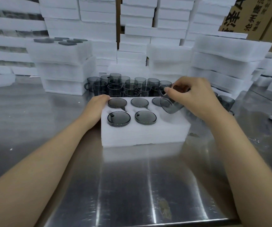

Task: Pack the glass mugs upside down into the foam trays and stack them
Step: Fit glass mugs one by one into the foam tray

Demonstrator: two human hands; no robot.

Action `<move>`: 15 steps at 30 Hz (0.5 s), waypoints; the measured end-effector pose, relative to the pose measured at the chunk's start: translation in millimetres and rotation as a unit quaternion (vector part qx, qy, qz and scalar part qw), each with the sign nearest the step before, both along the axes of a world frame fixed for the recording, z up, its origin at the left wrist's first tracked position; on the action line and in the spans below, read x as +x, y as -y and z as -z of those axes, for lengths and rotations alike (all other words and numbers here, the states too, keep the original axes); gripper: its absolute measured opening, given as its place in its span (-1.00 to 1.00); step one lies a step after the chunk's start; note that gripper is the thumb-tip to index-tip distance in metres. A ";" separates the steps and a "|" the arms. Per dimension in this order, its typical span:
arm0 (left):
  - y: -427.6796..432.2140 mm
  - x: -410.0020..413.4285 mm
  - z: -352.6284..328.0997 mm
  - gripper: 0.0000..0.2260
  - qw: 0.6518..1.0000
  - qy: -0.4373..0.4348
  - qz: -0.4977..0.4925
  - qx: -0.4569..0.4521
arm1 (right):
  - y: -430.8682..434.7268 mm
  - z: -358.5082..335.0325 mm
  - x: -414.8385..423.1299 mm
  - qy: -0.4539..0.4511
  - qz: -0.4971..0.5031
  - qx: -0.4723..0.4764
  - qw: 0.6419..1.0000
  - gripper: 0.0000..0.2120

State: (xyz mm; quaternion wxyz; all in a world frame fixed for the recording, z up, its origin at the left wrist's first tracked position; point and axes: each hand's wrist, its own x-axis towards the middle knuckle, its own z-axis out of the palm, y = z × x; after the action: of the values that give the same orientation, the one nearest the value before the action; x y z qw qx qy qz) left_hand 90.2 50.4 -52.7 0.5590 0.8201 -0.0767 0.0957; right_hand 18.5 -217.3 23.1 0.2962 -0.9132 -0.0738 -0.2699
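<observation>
Right hand [195, 97] pinches a tilted glass mug [171, 106], bound rim-down for the foam tray's [145, 131] four o'clock pocket (seemingly last); left hand's [99, 104] curled fingers steady its ten o'clock corner.

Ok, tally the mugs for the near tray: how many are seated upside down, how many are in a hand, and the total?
Seated mugs, upside down in the foam tray: 5
Held mug, tilted, gripped by the right hand: 1
Total: 6
Loose mugs behind the tray: left out, they overlap too much to count.
</observation>
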 end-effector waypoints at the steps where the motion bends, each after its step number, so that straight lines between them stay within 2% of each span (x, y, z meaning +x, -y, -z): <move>1: 0.1 -0.2 0.1 -0.72 1.000 0.001 0.000 -0.002 | -3.3 -1.3 -2.2 -0.013 0.008 -0.023 1.000 -0.65; 4: -0.2 -0.1 0.3 -0.72 1.000 0.001 0.000 -0.005 | -15.8 -2.0 -9.2 -0.042 0.068 -0.112 0.990 -0.56; 8: -0.7 0.8 0.5 -0.71 1.000 -0.001 0.002 -0.003 | -23.7 -1.2 -14.7 -0.068 0.128 -0.157 0.977 -0.56; 11: -0.3 1.4 0.4 -0.74 1.000 -0.009 0.000 -0.020 | -26.9 -1.2 -13.6 -0.112 0.139 -0.184 0.967 -0.54; 15: -0.1 0.6 -0.5 -0.82 0.999 -0.016 0.004 -0.043 | -26.7 -0.8 -14.9 -0.093 0.124 -0.219 0.963 -0.58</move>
State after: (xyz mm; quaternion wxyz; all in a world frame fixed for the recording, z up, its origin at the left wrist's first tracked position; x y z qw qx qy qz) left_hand 90.8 50.6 -52.2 0.5950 0.7966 -0.0664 0.0834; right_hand 3.5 -190.5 23.9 0.0584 -0.9789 0.0107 -0.1954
